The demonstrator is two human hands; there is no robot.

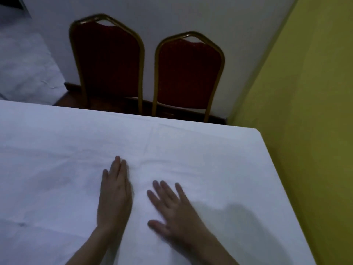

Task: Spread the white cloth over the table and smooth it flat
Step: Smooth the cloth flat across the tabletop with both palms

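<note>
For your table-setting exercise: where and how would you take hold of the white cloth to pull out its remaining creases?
Probably pinch the white cloth along its draped right edge, coming from the right side. The creases run ahead of the left hand and right hand, and that hanging edge offers loose fabric to pull.

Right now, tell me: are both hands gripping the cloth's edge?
No: the left hand and right hand lie flat, palms down, on the white cloth.
</note>
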